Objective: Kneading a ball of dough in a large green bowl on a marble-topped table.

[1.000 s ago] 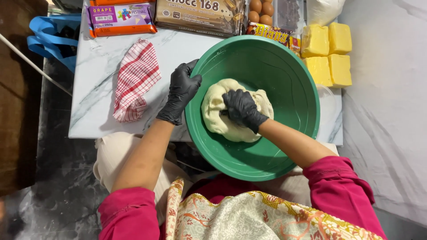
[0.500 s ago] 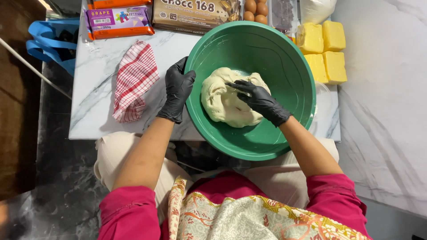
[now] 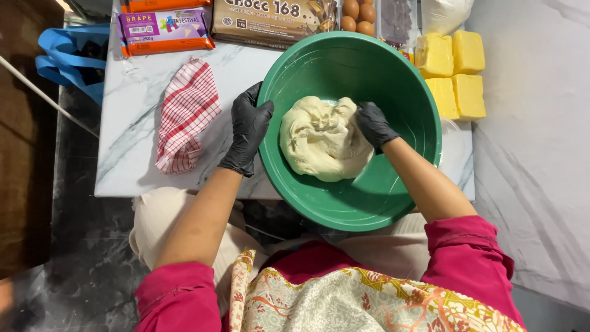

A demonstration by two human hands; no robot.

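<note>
A large green bowl [image 3: 393, 203] sits on a white marble table [image 3: 132, 144] and holds a pale lump of dough [image 3: 319, 141]. My left hand [image 3: 247, 129], in a black glove, grips the bowl's left rim. My right hand [image 3: 373, 125], also gloved in black, is closed on the right side of the dough, fingers curled into it. The dough lies in the middle of the bowl.
A red and white checked cloth [image 3: 186, 115] lies left of the bowl. Several yellow butter blocks [image 3: 453, 74] sit at the right. Flat packages [image 3: 165, 31], a brown box [image 3: 270, 21] and eggs [image 3: 358, 17] line the far edge. A blue bag [image 3: 67, 55] hangs at the left.
The view has shifted, so the bowl sits higher in the frame. My right hand has moved from the top of the dough to its right side. The left hand stays on the rim.
</note>
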